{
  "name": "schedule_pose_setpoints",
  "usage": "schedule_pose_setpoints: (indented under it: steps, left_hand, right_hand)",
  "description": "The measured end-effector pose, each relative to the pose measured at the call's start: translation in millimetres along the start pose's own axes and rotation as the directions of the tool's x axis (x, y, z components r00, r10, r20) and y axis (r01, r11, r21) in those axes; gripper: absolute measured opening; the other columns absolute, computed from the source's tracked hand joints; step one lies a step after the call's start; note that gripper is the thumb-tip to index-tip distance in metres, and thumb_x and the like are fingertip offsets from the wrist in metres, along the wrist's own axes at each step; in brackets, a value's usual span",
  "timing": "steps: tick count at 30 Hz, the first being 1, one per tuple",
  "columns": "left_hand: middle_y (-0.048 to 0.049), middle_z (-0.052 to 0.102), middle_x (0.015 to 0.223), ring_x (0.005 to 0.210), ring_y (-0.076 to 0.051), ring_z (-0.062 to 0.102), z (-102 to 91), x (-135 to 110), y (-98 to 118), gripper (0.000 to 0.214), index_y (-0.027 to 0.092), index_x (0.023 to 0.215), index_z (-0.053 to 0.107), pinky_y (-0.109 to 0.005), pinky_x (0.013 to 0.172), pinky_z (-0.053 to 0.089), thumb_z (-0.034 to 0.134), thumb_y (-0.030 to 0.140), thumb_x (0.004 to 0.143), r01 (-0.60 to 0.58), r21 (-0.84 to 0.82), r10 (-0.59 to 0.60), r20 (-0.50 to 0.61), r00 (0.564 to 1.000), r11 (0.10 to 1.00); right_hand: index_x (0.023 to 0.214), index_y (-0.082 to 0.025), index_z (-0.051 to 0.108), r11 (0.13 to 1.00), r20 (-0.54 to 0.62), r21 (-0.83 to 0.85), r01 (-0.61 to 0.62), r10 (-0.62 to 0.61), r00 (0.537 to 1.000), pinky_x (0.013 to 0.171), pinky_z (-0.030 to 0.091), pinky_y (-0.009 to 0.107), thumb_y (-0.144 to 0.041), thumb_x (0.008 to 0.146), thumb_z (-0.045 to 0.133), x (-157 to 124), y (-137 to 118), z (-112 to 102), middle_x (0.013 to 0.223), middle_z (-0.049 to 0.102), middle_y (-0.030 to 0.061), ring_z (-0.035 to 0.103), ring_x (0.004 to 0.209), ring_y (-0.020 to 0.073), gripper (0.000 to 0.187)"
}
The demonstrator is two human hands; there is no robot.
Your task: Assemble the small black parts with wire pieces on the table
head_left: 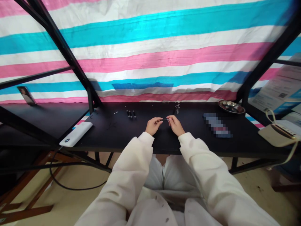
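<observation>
Over the middle of the black table point(113, 135), a small dark, slim cylindrical piece point(165, 119) is held between my two hands. My left hand point(153, 126) pinches its left end with thumb and fingertips. At the other end, my right hand point(176, 125) is closed on it in the same way. Its exact kind is too small to make out. Beyond my left hand, several short dark cylinders with light ends point(131, 114) lie side by side. Small clear and dark pieces point(177, 110) sit behind my right hand, and tiny coil-like bits point(165, 102) lie at the back edge.
A shiny metal bowl point(231, 107) stands at the back right, with a blurred-out flat item point(217, 125) in front. A beige pouch with a strap point(276, 135) is at the right end. At the left lies a white device point(76, 135) near a black cable point(77, 189). Black frame bars point(61, 47) slant upward.
</observation>
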State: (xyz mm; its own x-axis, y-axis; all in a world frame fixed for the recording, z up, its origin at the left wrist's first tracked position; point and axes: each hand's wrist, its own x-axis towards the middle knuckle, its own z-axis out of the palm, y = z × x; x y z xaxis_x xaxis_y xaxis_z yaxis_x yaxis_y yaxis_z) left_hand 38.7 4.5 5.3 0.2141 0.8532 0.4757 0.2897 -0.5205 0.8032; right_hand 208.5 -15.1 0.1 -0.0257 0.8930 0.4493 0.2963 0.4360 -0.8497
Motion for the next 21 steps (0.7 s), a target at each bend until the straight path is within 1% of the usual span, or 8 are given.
schedule_pose_setpoints:
  steps: [2,3,5,8,11,14,18,21]
  left_hand:
    - [-0.0023,0.062,0.074,0.056,-0.008,0.051,1.4,-0.1,-1.5,0.022,0.016,0.091,0.069,-0.021,0.056,0.044,0.063,0.029,0.074,0.032,-0.008,-0.032,0.001,0.999,0.999]
    - [-0.0025,0.063,0.074,0.056,-0.008,0.051,2.2,-0.2,-2.1,0.023,0.016,0.091,0.069,-0.022,0.056,0.045,0.064,0.029,0.073,0.045,-0.012,-0.045,-0.001,0.999,0.999]
    - [-0.0029,0.065,0.074,0.055,-0.008,0.052,3.4,-0.3,-2.9,0.024,0.016,0.091,0.069,-0.022,0.056,0.045,0.064,0.030,0.073,0.063,-0.019,-0.063,-0.004,0.998,0.998]
    - [-0.0029,0.065,0.073,0.053,-0.008,0.052,3.8,-0.6,-1.7,0.025,0.015,0.091,0.069,-0.022,0.055,0.045,0.064,0.031,0.072,0.078,-0.032,-0.077,0.008,0.997,0.996]
    - [-0.0027,0.066,0.072,0.054,-0.008,0.053,2.9,-1.0,1.8,0.026,0.015,0.093,0.069,-0.022,0.055,0.045,0.064,0.032,0.073,0.096,-0.046,-0.094,0.035,0.995,0.994]
    - [-0.0027,0.065,0.070,0.054,-0.009,0.054,2.0,-1.3,5.6,0.027,0.014,0.092,0.069,-0.022,0.055,0.045,0.065,0.031,0.071,0.134,-0.087,-0.129,0.053,0.990,0.987]
    - [-0.0030,0.065,0.069,0.057,-0.009,0.056,2.4,-1.0,10.6,0.030,0.012,0.090,0.067,-0.023,0.059,0.047,0.068,0.031,0.067,0.194,-0.211,-0.182,0.072,0.981,0.958]
    - [-0.0029,0.064,0.070,0.058,-0.009,0.056,5.6,-0.6,15.7,0.032,0.012,0.089,0.065,-0.024,0.059,0.047,0.071,0.032,0.065,0.231,-0.313,-0.210,0.097,0.973,0.921]
  right_hand:
    - [0.101,-0.022,0.055,0.997,0.000,0.063,-0.039,0.039,0.999,0.068,0.049,0.033,-0.054,0.087,0.036,0.4,3.7,3.1,0.079,0.060,0.0030,0.057,0.066,0.0148,0.039]
    - [0.101,-0.022,0.055,0.993,0.002,0.103,-0.052,0.052,0.999,0.071,0.049,0.034,-0.056,0.086,0.037,0.7,5.1,4.6,0.084,0.062,0.0042,0.059,0.071,0.0155,0.041]
    - [0.103,-0.023,0.055,0.980,0.032,0.187,-0.067,0.062,0.998,0.079,0.050,0.036,-0.058,0.084,0.040,1.4,6.8,7.2,0.099,0.064,0.0071,0.061,0.088,0.0181,0.042]
    - [0.106,-0.024,0.055,0.955,0.073,0.280,-0.101,0.084,0.994,0.093,0.043,0.041,-0.057,0.082,0.045,2.0,6.9,9.0,0.118,0.060,0.0085,0.055,0.110,0.0206,0.042]
    - [0.109,-0.026,0.055,0.927,0.101,0.337,-0.166,0.139,0.985,0.099,0.039,0.043,-0.054,0.080,0.049,2.0,5.7,9.3,0.127,0.055,0.0079,0.053,0.115,0.0215,0.041]
    - [0.111,-0.027,0.056,0.897,0.133,0.374,-0.235,0.199,0.971,0.099,0.038,0.044,-0.049,0.079,0.052,1.9,5.2,10.1,0.130,0.053,0.0068,0.051,0.117,0.0220,0.039]
    - [0.110,-0.028,0.057,0.860,0.176,0.415,-0.296,0.244,0.954,0.100,0.036,0.044,-0.039,0.075,0.052,2.6,4.6,12.5,0.129,0.054,0.0041,0.049,0.120,0.0213,0.036]
    - [0.108,-0.028,0.057,0.802,0.208,0.491,-0.340,0.272,0.940,0.097,0.039,0.043,-0.034,0.074,0.050,4.1,0.5,13.8,0.127,0.055,0.0036,0.048,0.120,0.0218,0.036]
